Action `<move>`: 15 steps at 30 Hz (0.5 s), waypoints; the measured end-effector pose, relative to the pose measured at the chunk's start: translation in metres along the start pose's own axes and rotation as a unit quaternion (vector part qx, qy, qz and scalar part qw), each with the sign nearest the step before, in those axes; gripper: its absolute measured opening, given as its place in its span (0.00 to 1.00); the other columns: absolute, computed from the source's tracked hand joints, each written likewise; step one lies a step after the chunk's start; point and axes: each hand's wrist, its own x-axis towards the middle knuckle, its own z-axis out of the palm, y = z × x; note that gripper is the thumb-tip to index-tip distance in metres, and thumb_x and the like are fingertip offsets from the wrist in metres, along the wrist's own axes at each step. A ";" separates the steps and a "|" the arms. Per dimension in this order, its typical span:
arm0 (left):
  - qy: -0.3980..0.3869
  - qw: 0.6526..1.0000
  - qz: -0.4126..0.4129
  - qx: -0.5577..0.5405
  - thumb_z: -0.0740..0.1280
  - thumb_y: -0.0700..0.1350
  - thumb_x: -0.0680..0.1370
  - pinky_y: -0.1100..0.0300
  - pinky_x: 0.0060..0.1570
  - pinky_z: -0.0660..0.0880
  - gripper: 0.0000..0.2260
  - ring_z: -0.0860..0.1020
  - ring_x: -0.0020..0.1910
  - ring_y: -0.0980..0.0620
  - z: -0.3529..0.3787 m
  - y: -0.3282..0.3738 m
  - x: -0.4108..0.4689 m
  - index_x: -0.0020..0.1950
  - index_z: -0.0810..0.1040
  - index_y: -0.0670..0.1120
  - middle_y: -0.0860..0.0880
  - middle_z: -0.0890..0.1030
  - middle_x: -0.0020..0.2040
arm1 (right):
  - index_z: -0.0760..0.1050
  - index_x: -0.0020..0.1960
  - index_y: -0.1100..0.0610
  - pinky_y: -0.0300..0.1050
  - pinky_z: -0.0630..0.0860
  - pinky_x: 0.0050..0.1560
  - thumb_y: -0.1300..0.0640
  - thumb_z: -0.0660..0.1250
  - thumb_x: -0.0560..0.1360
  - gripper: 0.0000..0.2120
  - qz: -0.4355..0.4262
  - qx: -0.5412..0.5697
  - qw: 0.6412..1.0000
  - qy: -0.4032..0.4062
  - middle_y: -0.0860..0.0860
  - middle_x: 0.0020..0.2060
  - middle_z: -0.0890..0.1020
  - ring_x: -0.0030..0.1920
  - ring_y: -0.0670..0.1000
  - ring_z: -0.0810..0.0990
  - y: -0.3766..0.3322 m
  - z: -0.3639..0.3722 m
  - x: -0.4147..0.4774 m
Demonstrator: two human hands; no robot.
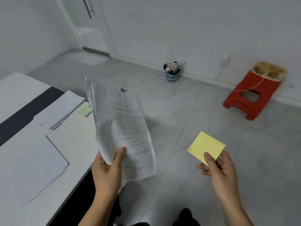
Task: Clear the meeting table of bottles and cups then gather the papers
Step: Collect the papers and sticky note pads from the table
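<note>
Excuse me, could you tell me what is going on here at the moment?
A person is tidying up papers beside a white table. The left hand holds a clipped bundle of printed sheets upright, fastened at the top by a binder clip. The right hand pinches a yellow sticky note over the floor. More paper stacks and a green note lie on the table. No bottles or cups are visible there.

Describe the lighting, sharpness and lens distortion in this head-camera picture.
Head view: soft, even light, faint shadows; wide-angle bending curves the white table edge; print on the clipped white paper sheets in the left hand is too blurred to read; the square yellow sticky note looks sharper.
</note>
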 end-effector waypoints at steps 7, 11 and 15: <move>0.116 0.992 -0.036 -0.028 0.74 0.44 0.75 0.61 0.40 0.75 0.05 0.82 0.41 0.62 0.070 0.013 0.092 0.46 0.81 0.52 0.59 0.85 0.42 | 0.75 0.56 0.46 0.38 0.77 0.34 0.62 0.65 0.81 0.11 -0.027 -0.069 0.989 -0.129 0.49 0.46 0.85 0.36 0.53 0.85 -0.060 0.077 0.173; 0.175 0.982 -0.058 -0.047 0.74 0.42 0.74 0.63 0.41 0.79 0.05 0.82 0.41 0.63 0.113 -0.005 0.168 0.46 0.81 0.52 0.60 0.85 0.41 | 0.76 0.56 0.46 0.44 0.78 0.37 0.61 0.65 0.81 0.10 -0.019 -0.098 0.981 -0.166 0.51 0.47 0.85 0.37 0.54 0.86 -0.053 0.131 0.260; 0.211 0.972 -0.071 -0.069 0.74 0.44 0.75 0.55 0.45 0.79 0.06 0.84 0.45 0.56 0.143 -0.002 0.256 0.50 0.82 0.50 0.55 0.86 0.45 | 0.76 0.56 0.46 0.39 0.78 0.33 0.62 0.66 0.80 0.12 -0.006 -0.111 0.975 -0.195 0.53 0.46 0.85 0.36 0.53 0.86 -0.066 0.188 0.340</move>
